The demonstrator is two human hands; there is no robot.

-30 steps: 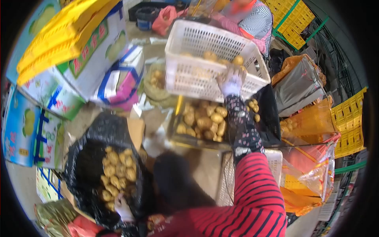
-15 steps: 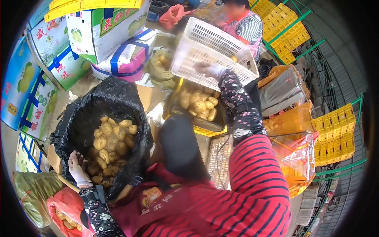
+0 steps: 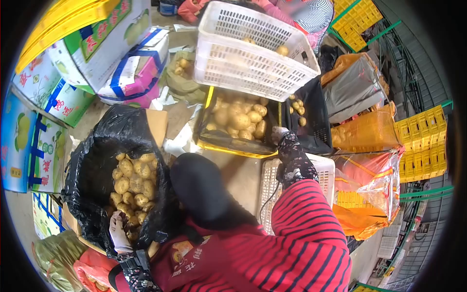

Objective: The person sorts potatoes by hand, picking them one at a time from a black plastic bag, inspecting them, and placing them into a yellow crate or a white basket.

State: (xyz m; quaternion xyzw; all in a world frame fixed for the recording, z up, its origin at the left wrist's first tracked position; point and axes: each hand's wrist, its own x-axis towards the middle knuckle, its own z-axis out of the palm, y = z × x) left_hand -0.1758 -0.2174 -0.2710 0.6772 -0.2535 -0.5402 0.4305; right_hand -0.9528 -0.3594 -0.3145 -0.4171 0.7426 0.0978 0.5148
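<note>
My left hand [image 3: 119,232], in a pale glove, reaches into a black plastic bag [image 3: 92,146] lining an open box. Its parted fingers lie against the potatoes [image 3: 131,180] piled inside. My right hand [image 3: 279,136], also gloved, is at the right rim of a dark-lined yellow crate [image 3: 238,152] holding larger potatoes [image 3: 242,119]. Its fingers are small and partly hidden, so their grip does not show. Beyond that crate, a white slatted crate [image 3: 243,78] with a few potatoes in it sits tilted, apart from my hands.
Right of the yellow crate stands a black crate [image 3: 316,129] with small potatoes. Nearer me is another white crate [image 3: 323,177]. Printed cartons [image 3: 104,44] are stacked at left, and orange bags [image 3: 374,131] stand at right. A co-worker [image 3: 311,19] is at the far side.
My right hand has left the white crate and come down to the yellow crate's rim. The white crate sits lower and farther left in view. My left hand has moved onto the potatoes.
</note>
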